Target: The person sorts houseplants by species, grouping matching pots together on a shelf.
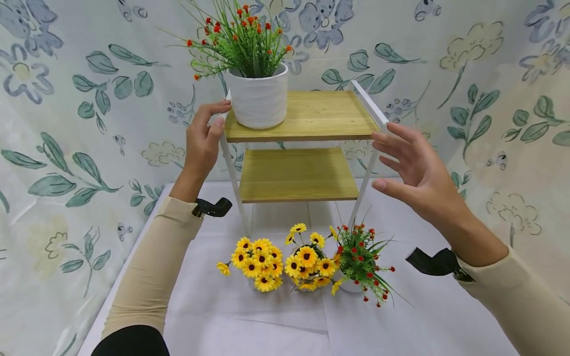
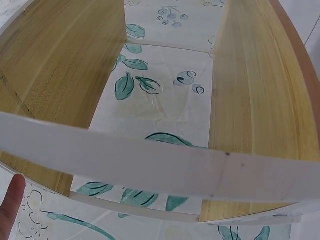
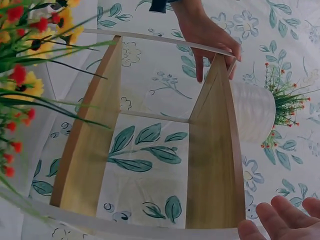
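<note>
A two-tier shelf (image 1: 329,116) with wooden boards and a white frame stands before me. In the head view, my left hand (image 1: 202,141) holds the top of its left side frame, with thumb and fingers about the upper corner. My right hand (image 1: 420,175) is at the right upper corner, fingers spread and fairly straight, fingertips by the board's edge. A white ribbed pot (image 1: 260,96) with red-flowered grass (image 1: 254,49) sits at the left of the top board. The left wrist view shows one fingertip (image 2: 14,197) beside the white side rail.
On the white-covered table (image 1: 249,321), in front of the shelf, stand two bunches of yellow flowers (image 1: 260,262) (image 1: 307,262) and a red-flowered plant (image 1: 362,257). The lower board (image 1: 298,173) lies under the top one. A patterned cloth (image 1: 129,29) hangs behind.
</note>
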`<state>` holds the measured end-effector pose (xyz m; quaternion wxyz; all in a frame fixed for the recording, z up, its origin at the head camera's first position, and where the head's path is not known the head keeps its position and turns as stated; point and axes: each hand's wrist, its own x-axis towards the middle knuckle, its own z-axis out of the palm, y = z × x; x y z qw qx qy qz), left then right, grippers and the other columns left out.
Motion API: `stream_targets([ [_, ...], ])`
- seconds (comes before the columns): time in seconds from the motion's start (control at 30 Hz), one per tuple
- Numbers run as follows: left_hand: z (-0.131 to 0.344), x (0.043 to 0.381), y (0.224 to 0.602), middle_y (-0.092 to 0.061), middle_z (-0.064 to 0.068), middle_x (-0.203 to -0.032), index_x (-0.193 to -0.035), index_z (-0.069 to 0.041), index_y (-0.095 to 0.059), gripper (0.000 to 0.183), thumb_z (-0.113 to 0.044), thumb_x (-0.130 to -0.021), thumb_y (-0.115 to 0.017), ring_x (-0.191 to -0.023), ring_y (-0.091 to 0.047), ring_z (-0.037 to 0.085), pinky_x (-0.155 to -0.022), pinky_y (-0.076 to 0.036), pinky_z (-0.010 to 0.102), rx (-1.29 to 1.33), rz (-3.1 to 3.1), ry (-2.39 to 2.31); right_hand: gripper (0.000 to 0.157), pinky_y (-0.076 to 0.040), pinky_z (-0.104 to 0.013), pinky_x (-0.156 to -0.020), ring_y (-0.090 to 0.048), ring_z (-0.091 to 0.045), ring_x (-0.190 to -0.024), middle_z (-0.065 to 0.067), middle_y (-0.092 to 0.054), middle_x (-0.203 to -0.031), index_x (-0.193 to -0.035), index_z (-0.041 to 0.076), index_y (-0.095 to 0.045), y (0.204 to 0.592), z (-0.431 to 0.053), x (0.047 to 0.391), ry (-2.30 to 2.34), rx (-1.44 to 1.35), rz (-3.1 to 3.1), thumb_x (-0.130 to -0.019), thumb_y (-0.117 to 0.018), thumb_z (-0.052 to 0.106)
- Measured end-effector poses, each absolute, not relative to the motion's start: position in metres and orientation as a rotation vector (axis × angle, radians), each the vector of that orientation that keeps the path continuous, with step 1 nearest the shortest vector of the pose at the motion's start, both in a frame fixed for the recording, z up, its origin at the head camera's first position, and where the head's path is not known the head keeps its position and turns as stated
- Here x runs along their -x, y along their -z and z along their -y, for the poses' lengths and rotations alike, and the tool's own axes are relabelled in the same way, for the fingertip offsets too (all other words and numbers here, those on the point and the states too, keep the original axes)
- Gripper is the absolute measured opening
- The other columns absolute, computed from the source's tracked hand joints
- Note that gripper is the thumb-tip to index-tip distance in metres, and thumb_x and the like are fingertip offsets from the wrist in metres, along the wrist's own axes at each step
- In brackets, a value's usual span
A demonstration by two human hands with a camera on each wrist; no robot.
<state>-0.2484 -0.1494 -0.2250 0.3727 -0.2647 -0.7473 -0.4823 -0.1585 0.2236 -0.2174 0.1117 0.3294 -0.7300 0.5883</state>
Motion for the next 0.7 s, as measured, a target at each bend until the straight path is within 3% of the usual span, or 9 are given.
stream_targets([
  [0.27,0.147,0.247,0.225,-0.055,0.02,-0.132,-0.119,0.008,-0.056,0.051,-0.028,-0.089,-0.038,-0.132,-0.045,0.02,-0.096,-0.041,0.029,0.643,1.914,1.283,0.083,-0.035,-0.02,-0.105,-0.037,-0.024,-0.136,-0.021,-0.036,-0.148,-0.148,0.005,-0.029,0.255,-0.255,0.154,-1.714,-0.908,2.153,-0.076,-0.064,-0.019],
  [0.43,0.148,0.247,0.224,-0.055,0.021,-0.132,-0.119,0.009,-0.056,0.05,-0.027,-0.089,-0.038,-0.132,-0.045,0.022,-0.107,-0.036,0.032,0.656,1.898,1.297,0.082,-0.037,-0.019,-0.103,-0.04,-0.022,-0.135,-0.022,-0.037,-0.148,-0.148,0.005,-0.029,0.282,-0.271,0.154,-1.716,-0.817,2.202,-0.078,-0.063,-0.019],
  [0.7,0.147,0.247,0.225,-0.054,0.02,-0.132,-0.119,0.009,-0.056,0.05,-0.027,-0.089,-0.039,-0.132,-0.045,0.023,-0.102,-0.04,0.033,0.671,1.896,1.304,0.076,-0.038,-0.016,-0.101,-0.041,-0.018,-0.134,-0.019,-0.038,-0.148,-0.148,0.007,-0.03,0.311,-0.289,0.15,-1.731,-0.697,2.279,-0.082,-0.062,-0.014],
])
